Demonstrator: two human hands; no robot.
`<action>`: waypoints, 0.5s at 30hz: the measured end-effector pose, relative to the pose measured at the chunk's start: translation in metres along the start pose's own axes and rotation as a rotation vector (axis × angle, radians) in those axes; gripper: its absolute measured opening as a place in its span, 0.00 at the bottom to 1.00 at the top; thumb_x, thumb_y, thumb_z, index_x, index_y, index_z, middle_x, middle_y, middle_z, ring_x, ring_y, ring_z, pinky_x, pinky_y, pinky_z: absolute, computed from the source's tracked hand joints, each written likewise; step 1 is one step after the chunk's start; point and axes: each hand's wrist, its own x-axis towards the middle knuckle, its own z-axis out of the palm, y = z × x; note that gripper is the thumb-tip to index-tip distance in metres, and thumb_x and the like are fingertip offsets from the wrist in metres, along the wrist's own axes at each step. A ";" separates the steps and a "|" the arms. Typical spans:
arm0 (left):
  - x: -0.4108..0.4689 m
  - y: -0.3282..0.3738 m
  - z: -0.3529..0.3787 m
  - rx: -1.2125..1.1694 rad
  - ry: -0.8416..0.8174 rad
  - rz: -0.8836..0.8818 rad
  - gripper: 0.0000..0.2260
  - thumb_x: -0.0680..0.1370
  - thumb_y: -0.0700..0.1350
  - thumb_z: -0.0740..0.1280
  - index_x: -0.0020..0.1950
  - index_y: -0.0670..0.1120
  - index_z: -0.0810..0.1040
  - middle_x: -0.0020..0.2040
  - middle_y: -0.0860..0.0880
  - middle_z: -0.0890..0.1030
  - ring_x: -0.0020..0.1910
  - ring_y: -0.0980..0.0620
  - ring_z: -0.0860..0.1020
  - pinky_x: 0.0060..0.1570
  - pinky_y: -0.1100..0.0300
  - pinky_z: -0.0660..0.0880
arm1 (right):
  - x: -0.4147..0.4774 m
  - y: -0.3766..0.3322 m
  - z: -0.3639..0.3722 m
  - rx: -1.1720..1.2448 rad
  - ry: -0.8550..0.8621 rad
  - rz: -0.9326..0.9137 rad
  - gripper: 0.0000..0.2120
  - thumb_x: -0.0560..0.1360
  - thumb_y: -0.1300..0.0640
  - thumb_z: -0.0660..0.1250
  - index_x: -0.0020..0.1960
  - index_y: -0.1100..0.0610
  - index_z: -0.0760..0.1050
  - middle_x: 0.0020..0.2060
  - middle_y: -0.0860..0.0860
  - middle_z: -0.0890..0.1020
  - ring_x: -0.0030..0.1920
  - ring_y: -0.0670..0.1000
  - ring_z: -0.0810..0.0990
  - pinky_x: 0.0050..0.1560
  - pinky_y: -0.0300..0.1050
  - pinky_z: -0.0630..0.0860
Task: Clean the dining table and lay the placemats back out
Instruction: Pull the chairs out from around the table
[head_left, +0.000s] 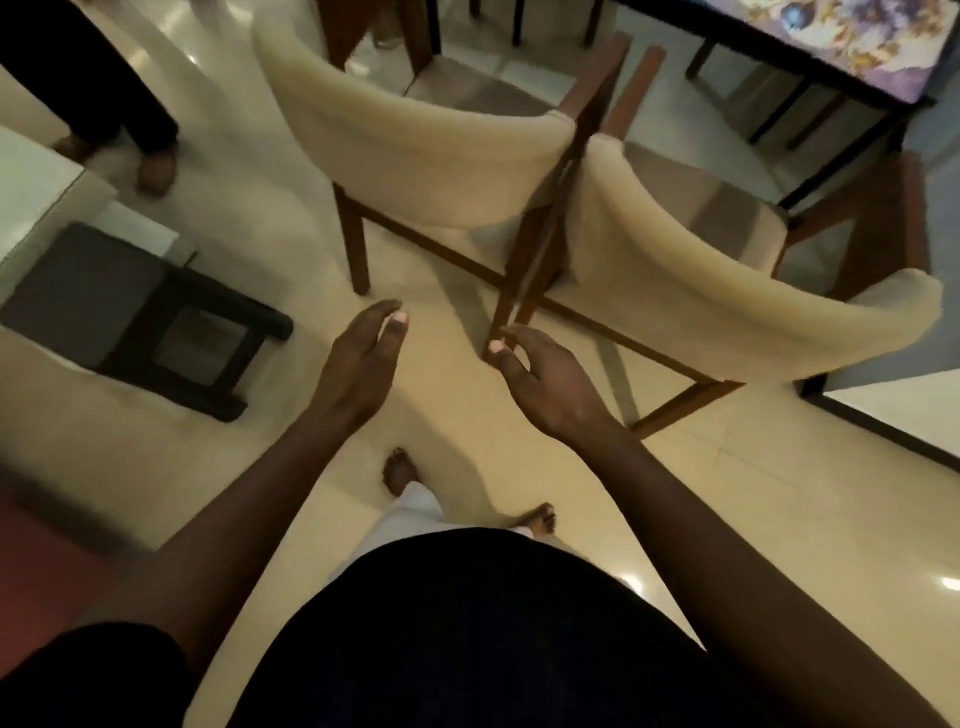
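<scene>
I stand on a tiled floor, looking down at my own arms. My left hand (358, 364) and my right hand (540, 384) are held out in front of me, palms facing each other, fingers loosely apart, holding nothing. The dining table (789, 57) shows only as a dark-edged corner at the top right, with a purple floral placemat (852, 36) lying on it. Both hands are well short of the table, behind two chairs.
Two cream-backed wooden chairs (415, 135) (727, 301) stand between me and the table. A low dark stool (119, 312) sits at the left beside a white surface. Another person's feet (150, 166) are at the top left. A red mat edge lies at the bottom left.
</scene>
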 end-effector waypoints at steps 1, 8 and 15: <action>-0.001 -0.001 -0.001 -0.004 0.007 0.001 0.23 0.87 0.60 0.55 0.78 0.52 0.72 0.74 0.48 0.76 0.73 0.49 0.73 0.74 0.46 0.70 | 0.000 -0.003 -0.003 -0.007 0.006 0.003 0.24 0.85 0.40 0.57 0.73 0.55 0.74 0.70 0.53 0.78 0.66 0.53 0.77 0.64 0.46 0.72; 0.030 -0.066 -0.116 -0.081 0.093 -0.097 0.23 0.87 0.58 0.56 0.80 0.52 0.70 0.77 0.49 0.73 0.75 0.50 0.71 0.75 0.47 0.69 | 0.077 -0.116 0.055 -0.065 -0.035 -0.052 0.27 0.85 0.39 0.58 0.78 0.53 0.70 0.73 0.53 0.76 0.62 0.52 0.80 0.62 0.46 0.71; 0.069 -0.093 -0.200 -0.150 0.168 -0.146 0.25 0.85 0.63 0.53 0.78 0.54 0.71 0.75 0.48 0.74 0.73 0.47 0.73 0.74 0.40 0.71 | 0.148 -0.200 0.092 -0.093 -0.091 -0.094 0.27 0.84 0.38 0.58 0.78 0.50 0.69 0.74 0.49 0.76 0.59 0.48 0.79 0.66 0.49 0.72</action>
